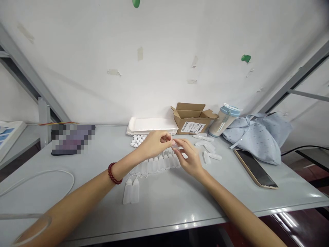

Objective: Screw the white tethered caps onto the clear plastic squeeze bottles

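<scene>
My left hand point(155, 143) and my right hand point(189, 156) meet above the middle of the grey table point(77, 192). Both pinch a small clear plastic bottle point(175, 144) between their fingertips. A dark red bead bracelet point(113, 173) is on my left wrist. Just below the hands a row of several small translucent bottles point(156, 164) lies side by side. Two more bottles point(131, 191) lie nearer me. A heap of small white caps point(138, 140) sits behind my left hand. Several loose bottles point(209, 149) lie to the right.
At the back stand a stack of white trays point(151, 125), an open cardboard box point(191, 118) and a lidded cup point(224, 120). A blue cloth bag point(259, 135) and a phone point(255, 168) lie at the right. A clear tube point(38, 175) loops at the left.
</scene>
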A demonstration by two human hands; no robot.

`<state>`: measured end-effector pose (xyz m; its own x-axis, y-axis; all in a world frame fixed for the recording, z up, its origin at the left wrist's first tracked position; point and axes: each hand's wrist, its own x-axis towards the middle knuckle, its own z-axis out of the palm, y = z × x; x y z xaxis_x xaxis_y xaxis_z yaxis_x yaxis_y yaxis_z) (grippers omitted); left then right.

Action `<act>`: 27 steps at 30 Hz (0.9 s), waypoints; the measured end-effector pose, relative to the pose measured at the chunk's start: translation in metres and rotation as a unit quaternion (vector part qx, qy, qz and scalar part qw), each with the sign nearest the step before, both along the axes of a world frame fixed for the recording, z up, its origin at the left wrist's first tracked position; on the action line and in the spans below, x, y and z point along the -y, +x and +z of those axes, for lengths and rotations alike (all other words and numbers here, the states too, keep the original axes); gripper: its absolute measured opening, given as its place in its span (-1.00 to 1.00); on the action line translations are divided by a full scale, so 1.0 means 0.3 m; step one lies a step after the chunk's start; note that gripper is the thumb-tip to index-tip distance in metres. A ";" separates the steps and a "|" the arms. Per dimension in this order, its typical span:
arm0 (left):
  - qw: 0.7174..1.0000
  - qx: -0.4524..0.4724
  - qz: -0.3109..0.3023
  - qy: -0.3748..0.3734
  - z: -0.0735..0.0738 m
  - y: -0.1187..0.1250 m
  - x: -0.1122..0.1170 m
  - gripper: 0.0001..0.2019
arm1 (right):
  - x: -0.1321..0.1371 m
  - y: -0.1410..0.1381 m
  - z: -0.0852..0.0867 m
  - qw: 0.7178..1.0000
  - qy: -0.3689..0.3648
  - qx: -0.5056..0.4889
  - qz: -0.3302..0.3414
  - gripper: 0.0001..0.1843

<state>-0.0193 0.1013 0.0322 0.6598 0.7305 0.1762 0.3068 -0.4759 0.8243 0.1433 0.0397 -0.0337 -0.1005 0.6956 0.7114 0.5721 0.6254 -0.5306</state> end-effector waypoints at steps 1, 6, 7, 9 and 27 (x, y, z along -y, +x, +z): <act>1.000 0.007 -0.005 -0.017 -0.002 -0.001 -0.002 -0.82 | 0.001 -0.001 0.000 1.000 0.002 0.000 -0.003 -0.66; 0.992 0.037 -0.030 -0.115 -0.007 -0.014 -0.020 -0.80 | 0.003 -0.002 -0.004 0.999 0.036 0.022 -0.023 -0.67; 0.991 0.035 -0.032 -0.124 -0.009 -0.016 -0.024 -0.80 | 0.003 -0.002 -0.006 0.998 0.041 0.026 -0.026 -0.66; 0.989 0.036 -0.038 -0.139 -0.015 -0.018 -0.031 -0.79 | 0.003 -0.001 -0.009 0.998 0.045 0.033 -0.029 -0.66; 0.990 0.018 -0.021 -0.136 0.002 -0.021 -0.021 -0.76 | 0.001 -0.002 -0.011 0.994 0.090 0.054 -0.034 -0.60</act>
<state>-0.0255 0.1077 0.0328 0.6870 0.7267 0.0007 0.2590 -0.2458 0.9341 0.1425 0.0395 -0.0369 -0.1397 0.5655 0.8128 0.6642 0.6624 -0.3467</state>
